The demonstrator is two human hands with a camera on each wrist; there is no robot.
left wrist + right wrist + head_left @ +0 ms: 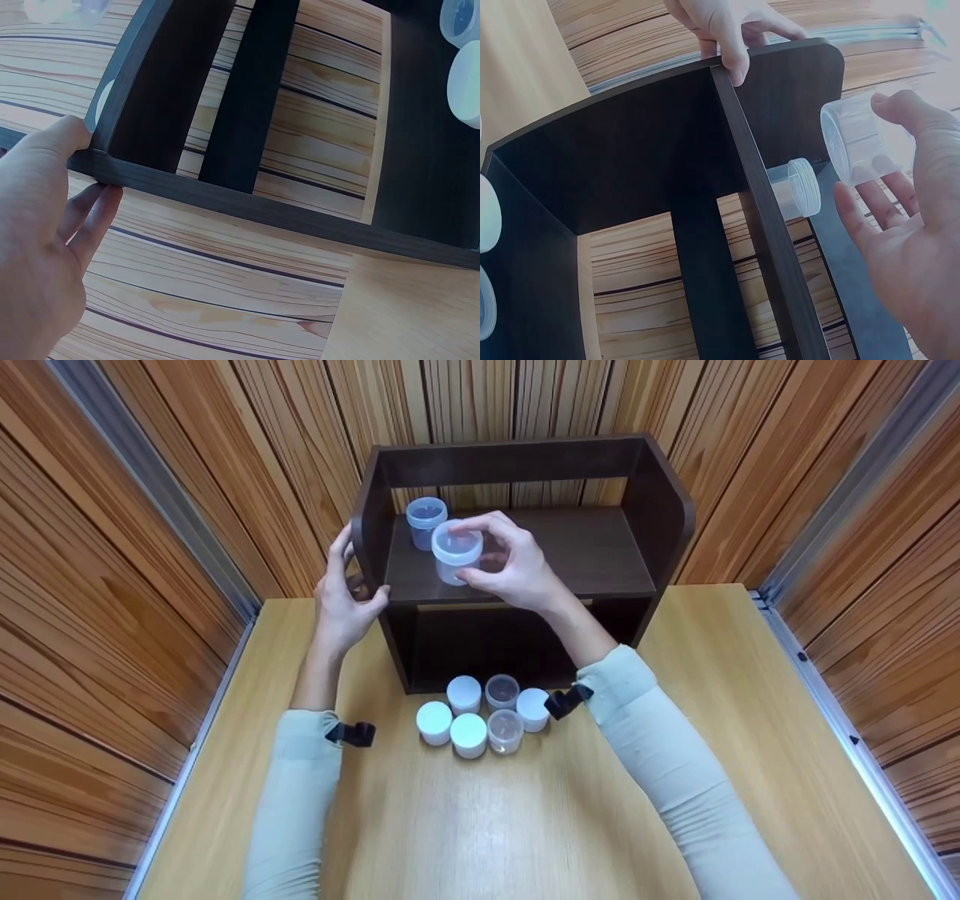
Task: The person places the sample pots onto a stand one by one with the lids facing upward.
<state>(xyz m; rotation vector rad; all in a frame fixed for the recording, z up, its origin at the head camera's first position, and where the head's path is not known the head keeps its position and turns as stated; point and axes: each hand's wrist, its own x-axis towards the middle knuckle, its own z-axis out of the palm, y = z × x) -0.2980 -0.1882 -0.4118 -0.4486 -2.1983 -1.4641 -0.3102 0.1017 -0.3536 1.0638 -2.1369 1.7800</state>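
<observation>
My right hand (517,562) holds a clear plastic jar (456,556) with a translucent lid, thumb on one side and fingers on the other. In the head view the jar overlaps the upper shelf, in front of a second clear jar (427,521) standing at the shelf's left end. My left hand (346,596) grips the left side panel of a dark brown two-tier shelf unit (525,547). In the right wrist view its thumb (735,60) lies at the front edge where the upper board meets the panel, the fingers on the outer side.
Several small jars stand on the table (465,825) before the unit, some with white lids (469,731), others clear (505,729). Wood-patterned walls (90,585) enclose the table at the back and sides. A backboard strip (510,461) runs along the unit's rear.
</observation>
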